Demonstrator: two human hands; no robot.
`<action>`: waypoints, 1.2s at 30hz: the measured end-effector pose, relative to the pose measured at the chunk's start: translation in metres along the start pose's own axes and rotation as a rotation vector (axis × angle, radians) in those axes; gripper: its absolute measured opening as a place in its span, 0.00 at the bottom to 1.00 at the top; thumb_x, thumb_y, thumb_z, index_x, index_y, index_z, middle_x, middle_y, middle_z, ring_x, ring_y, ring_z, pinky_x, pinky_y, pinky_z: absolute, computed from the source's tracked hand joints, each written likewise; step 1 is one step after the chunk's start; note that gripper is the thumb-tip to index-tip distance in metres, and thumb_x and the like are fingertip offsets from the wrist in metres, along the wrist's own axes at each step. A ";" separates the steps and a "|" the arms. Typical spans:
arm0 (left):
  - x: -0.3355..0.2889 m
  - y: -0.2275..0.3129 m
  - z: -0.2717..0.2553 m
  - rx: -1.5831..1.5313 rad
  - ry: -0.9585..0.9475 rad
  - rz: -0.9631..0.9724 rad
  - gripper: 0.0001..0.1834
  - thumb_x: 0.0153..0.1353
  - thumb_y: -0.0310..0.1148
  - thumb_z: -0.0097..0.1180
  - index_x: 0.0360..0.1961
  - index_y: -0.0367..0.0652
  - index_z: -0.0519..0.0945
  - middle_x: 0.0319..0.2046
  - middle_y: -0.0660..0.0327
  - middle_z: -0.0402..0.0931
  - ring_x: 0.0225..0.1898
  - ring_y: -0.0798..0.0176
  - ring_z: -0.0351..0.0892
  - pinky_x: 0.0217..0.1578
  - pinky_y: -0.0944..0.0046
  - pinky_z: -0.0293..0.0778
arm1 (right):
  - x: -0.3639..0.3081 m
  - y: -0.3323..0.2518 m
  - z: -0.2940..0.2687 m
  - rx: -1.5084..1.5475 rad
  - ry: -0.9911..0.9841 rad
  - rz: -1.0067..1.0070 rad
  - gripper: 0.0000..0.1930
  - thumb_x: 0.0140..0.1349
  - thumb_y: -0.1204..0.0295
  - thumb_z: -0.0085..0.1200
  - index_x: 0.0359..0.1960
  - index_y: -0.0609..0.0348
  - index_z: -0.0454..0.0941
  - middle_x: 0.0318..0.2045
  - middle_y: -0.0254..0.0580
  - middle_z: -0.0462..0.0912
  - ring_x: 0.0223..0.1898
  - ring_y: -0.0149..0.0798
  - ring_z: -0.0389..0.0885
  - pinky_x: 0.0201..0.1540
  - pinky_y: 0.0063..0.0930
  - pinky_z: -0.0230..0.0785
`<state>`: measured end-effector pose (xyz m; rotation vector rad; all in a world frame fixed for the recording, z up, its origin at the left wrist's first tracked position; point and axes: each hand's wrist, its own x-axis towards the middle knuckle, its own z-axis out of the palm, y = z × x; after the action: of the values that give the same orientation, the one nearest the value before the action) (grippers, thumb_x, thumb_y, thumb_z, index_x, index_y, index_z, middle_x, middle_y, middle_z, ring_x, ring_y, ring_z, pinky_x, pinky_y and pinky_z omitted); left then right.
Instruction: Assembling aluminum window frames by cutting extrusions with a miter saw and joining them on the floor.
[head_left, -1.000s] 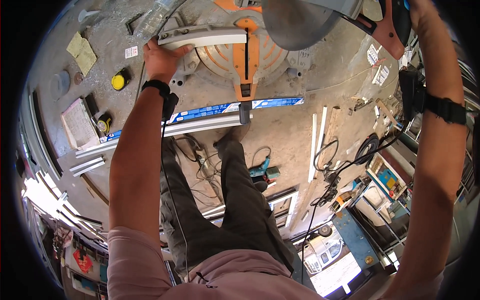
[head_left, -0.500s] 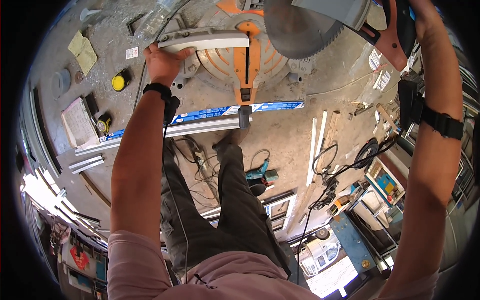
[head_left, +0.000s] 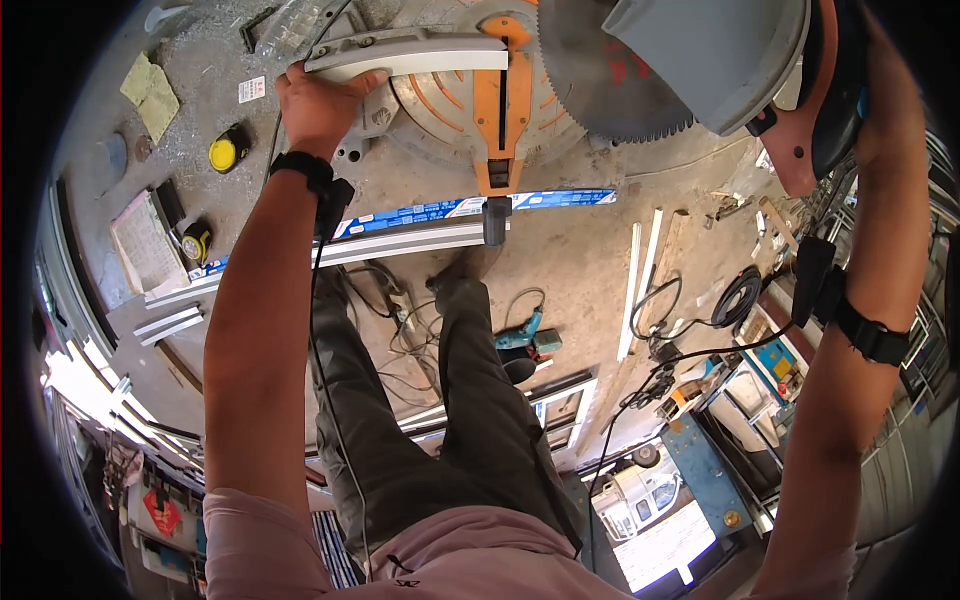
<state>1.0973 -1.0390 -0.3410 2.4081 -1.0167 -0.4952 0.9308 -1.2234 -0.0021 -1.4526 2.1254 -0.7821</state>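
Note:
My left hand is closed on the outer end of a white profile strip, pressing it against the grey fence of a mitre saw. The strip's other end reaches the slot in the saw's orange table insert. Up at the right, the round toothed blade hangs raised, clear of the strip, with its grey guard partly over it. My right hand is round the saw's red and black handle; its fingers are mostly hidden behind it.
A yellow tape measure, a second tape measure and a notepad lie at the left. Long white profiles run along the near side of the saw. A teal drill and tangled cables are on the floor by my feet.
The saw head and my right hand have come up closer to me, and the guard covers more of the blade. My left hand still holds the strip; the whole view has shifted slightly.

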 end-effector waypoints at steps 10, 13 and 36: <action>0.001 -0.011 0.007 0.085 0.020 0.091 0.58 0.34 0.66 0.71 0.51 0.22 0.69 0.50 0.46 0.67 0.57 0.45 0.60 0.57 0.57 0.66 | 0.020 0.095 -0.039 0.282 -0.281 -0.074 0.25 0.69 0.53 0.38 0.50 0.65 0.73 0.37 0.47 0.81 0.36 0.42 0.80 0.42 0.32 0.72; -0.001 -0.010 0.008 0.044 0.032 0.094 0.60 0.35 0.67 0.70 0.54 0.21 0.67 0.53 0.44 0.65 0.58 0.43 0.58 0.60 0.55 0.62 | 0.020 0.119 -0.053 0.387 -0.422 -0.100 0.28 0.69 0.54 0.36 0.56 0.70 0.69 0.40 0.51 0.81 0.41 0.44 0.80 0.47 0.34 0.73; 0.002 -0.008 0.007 0.283 0.055 0.219 0.58 0.36 0.69 0.67 0.53 0.22 0.70 0.51 0.38 0.66 0.57 0.39 0.60 0.59 0.53 0.59 | -0.032 0.164 -0.025 0.556 -0.298 -0.185 0.38 0.67 0.38 0.25 0.47 0.64 0.72 0.30 0.44 0.80 0.28 0.35 0.82 0.30 0.25 0.80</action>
<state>1.1003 -1.0375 -0.3513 2.4921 -1.3858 -0.2179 0.8133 -1.1410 -0.0922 -1.3610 1.4167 -1.0464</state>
